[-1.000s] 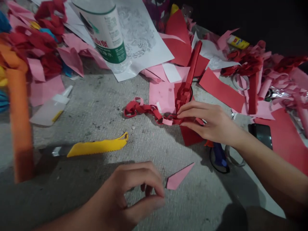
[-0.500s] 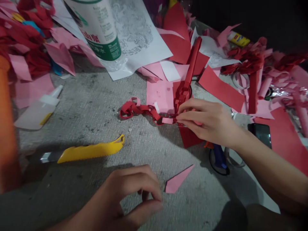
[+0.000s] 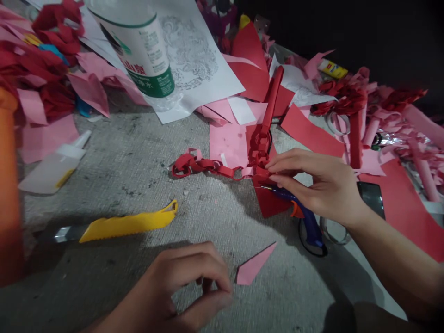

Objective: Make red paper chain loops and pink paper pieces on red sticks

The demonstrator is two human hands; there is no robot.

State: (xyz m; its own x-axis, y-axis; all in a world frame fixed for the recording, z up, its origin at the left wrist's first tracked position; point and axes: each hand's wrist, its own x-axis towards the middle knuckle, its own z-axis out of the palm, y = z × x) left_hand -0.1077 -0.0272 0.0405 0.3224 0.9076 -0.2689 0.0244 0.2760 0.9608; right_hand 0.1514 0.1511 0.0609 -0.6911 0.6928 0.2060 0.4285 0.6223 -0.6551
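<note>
My right hand (image 3: 315, 185) is closed, its thumb and fingertips pinching one end of a red and pink paper chain (image 3: 225, 171) that lies across the table. Below that wrist rests a blue glue gun (image 3: 312, 229) with an orange trigger, its nozzle pointing left. My left hand (image 3: 197, 282) hovers low at the front with fingers curled and thumb meeting fingertip; nothing shows in the pinch. Just right of it lies a pink pointed paper scrap (image 3: 255, 266). A yellow utility knife (image 3: 128, 225) is farther left.
A labelled water bottle (image 3: 145, 60) stands on a printed white sheet (image 3: 211, 69). At left are a glue bottle (image 3: 52, 171) and an orange upright object (image 3: 10, 194). Red and pink paper piles line the back. A tape roll (image 3: 335, 231) and a dark phone-like object (image 3: 371, 199) lie at right.
My right hand has shifted slightly right, uncovering the glue gun's nozzle and more of the chain. The left hand keeps its pose. The view has tilted a little.
</note>
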